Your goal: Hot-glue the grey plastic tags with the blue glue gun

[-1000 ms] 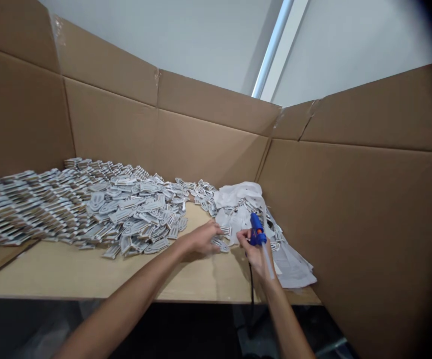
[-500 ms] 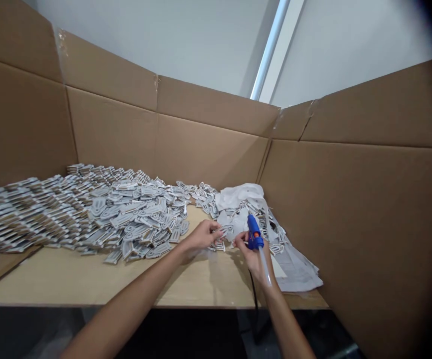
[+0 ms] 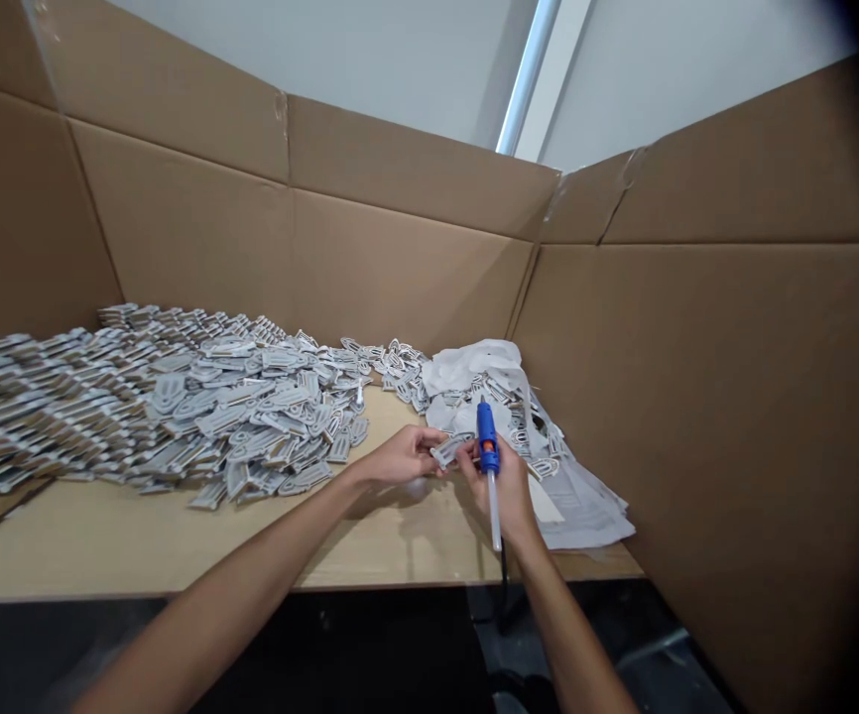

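My left hand (image 3: 409, 454) is closed, pinching a small flat grey-and-white slotted piece (image 3: 450, 451) over the table. A blue hot glue gun (image 3: 487, 436) is in my right hand (image 3: 508, 486), its nozzle pointing up and away from me and a clear glue stick (image 3: 495, 511) sticking out of its back end. The right thumb and fingertips come up against the right end of the slotted piece; whether they also grip it I cannot tell. A large heap of similar slotted pieces (image 3: 266, 407) lies to the left of my hands.
Rows of stacked slotted pieces (image 3: 35, 416) fill the left side. Crumpled white sheets (image 3: 585, 506) with loose pieces lie on the right of the wooden table (image 3: 251, 555). Tall cardboard walls (image 3: 400, 248) enclose the back and sides. A black cord (image 3: 504, 570) hangs over the front edge.
My right hand has come closer to the left, bringing the glue gun leftward and more upright, and its fingertips now meet the slotted piece. The view has tilted down slightly.
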